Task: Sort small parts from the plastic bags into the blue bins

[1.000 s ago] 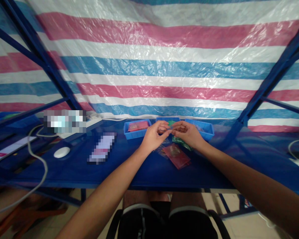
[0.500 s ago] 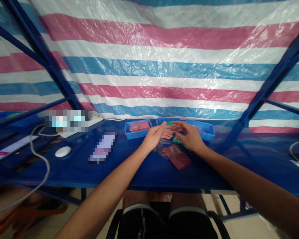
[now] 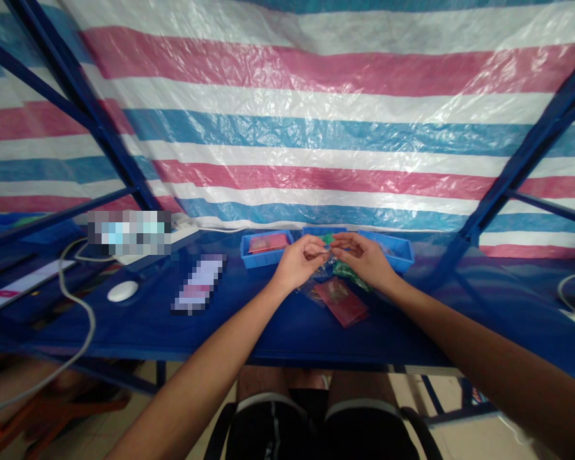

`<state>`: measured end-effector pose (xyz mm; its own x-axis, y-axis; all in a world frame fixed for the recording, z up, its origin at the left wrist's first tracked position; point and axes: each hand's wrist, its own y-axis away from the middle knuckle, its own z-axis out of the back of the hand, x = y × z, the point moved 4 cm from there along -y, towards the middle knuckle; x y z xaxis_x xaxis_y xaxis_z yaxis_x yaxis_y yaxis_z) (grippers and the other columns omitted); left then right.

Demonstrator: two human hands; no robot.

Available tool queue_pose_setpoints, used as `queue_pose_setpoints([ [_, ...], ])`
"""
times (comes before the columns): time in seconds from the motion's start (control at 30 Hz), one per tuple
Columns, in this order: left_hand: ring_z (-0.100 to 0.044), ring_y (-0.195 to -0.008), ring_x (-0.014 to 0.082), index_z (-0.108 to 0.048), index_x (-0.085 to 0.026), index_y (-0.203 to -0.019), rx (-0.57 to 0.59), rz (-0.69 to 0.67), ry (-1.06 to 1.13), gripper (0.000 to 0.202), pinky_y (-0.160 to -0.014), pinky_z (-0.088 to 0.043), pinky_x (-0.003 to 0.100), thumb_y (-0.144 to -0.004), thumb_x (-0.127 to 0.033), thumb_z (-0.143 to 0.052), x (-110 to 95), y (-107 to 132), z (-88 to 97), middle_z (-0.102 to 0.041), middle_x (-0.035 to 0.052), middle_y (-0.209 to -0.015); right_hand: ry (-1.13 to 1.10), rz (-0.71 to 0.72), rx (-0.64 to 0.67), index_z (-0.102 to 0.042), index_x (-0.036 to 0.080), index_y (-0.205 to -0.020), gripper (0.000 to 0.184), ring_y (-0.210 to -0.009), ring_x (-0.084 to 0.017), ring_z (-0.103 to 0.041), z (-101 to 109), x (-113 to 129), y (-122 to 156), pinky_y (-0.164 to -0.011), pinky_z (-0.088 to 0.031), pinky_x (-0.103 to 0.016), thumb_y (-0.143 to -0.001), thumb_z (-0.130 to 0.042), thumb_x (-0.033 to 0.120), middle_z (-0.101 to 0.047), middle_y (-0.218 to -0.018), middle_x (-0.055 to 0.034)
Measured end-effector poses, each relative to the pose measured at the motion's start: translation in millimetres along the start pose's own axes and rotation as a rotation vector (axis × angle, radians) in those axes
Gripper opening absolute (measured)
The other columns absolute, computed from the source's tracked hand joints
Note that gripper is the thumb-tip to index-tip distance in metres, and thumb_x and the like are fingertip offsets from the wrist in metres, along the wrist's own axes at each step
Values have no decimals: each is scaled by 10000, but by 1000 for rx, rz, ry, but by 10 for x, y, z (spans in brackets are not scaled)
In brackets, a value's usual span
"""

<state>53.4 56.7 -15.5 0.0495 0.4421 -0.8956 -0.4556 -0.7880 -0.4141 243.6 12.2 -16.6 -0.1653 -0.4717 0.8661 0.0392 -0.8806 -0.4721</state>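
Observation:
My left hand point(image 3: 299, 260) and my right hand point(image 3: 363, 257) meet in front of the blue bins, fingertips almost touching. Each is closed in a pinch; whatever lies between the fingertips is too small and blurred to name. Just beneath my right hand is a green packet point(image 3: 349, 273) in shiny plastic. Nearer to me, flat red packets point(image 3: 342, 303) lie stacked on the blue table point(image 3: 278, 326). Clear plastic bags point(image 3: 311, 291) with small gold-coloured pieces lie beside them, partly under my left hand.
A blue bin point(image 3: 266, 257) holds red packets; another blue bin point(image 3: 402, 252) stands right, and a middle one point(image 3: 323, 230) holds something green. Left are a pixelated phone-like object point(image 3: 199, 284), a white mouse point(image 3: 122, 291) and a white cable point(image 3: 89, 319). Blue frame posts point(image 3: 522, 166) rise either side.
My left hand has gone from flat, extended fingers to a pinch. My right fingers have come in to meet it. The packets on the table have stayed put.

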Motion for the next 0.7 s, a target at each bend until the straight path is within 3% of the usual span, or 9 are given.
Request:
queue_pose_setpoints([
  [0.17,-751,-872,171,-656,-197,-1213,47,-111,-239,348,-785,-557,277,-912,-309,-789,-117,43,-23,-798,50,-985,-17,-59,66,-765,250,-1170,396,-991,-260,-786,-9,-23,-14,-983,-625,-465,-858,-859,476,-826,-1054,-69],
  [0.33,-696,-872,184,-758,-194,-1188,-64,-252,-481,330,-803,-545,303,-970,-441,-738,-250,63,38,-757,69,-987,205,42,-78,-796,258,-1094,298,-912,-255,-742,87,60,-7,-916,-609,-463,-894,-824,478,-817,-1057,-69],
  [0.43,-677,-702,160,-726,-198,-1342,4,-96,-358,471,-699,-537,283,-1055,-545,-587,-193,61,26,-754,37,-828,390,154,-164,-821,282,-1073,242,-867,-255,-688,113,173,27,-886,-590,-468,-921,-800,469,-799,-1072,-67],
  [0.5,-698,-689,158,-693,-191,-1402,71,3,-215,547,-664,-547,272,-1076,-593,-517,-132,57,-7,-783,48,-866,428,212,-151,-832,302,-1069,206,-915,-276,-681,90,233,47,-890,-582,-474,-936,-789,453,-793,-1055,-69],
  [0.6,-752,-837,185,-761,-156,-1238,90,26,-72,555,-711,-586,274,-1068,-621,-509,-68,24,-22,-805,91,-984,429,268,-51,-836,328,-1083,173,-1040,-307,-681,20,284,61,-955,-569,-501,-948,-783,423,-799,-1045,-65],
  [0.7,-750,-878,182,-791,-154,-1105,57,1,-39,456,-775,-589,279,-1016,-573,-638,-12,-24,13,-811,89,-1019,432,318,3,-824,337,-1098,191,-1186,-327,-668,-22,322,69,-1062,-534,-535,-922,-818,411,-801,-1105,-62],
])
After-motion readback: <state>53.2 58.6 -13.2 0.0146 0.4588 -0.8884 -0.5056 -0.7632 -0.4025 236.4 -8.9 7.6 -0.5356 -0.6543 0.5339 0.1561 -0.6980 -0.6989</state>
